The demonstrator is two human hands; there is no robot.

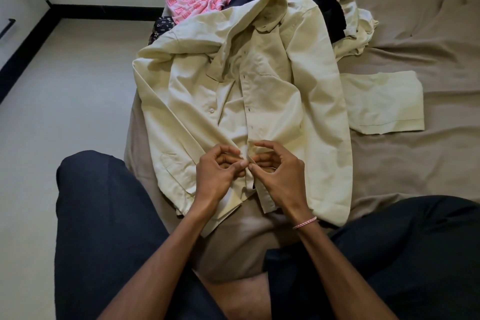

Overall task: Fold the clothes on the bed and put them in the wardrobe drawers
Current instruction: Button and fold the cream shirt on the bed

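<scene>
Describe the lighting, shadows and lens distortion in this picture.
Head view: dim, soft indoor light, no glare; the cream shirt is brightest, with soft fold shadows; the corners darken; the wide lens makes the near dark shorts loom large; the left hand and right hand look sharp.

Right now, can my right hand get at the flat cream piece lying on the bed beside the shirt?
Probably yes. The cream piece lies uncovered on the bed sheet on that side. But the right hand is pinching the shirt front and must let go first.
</scene>
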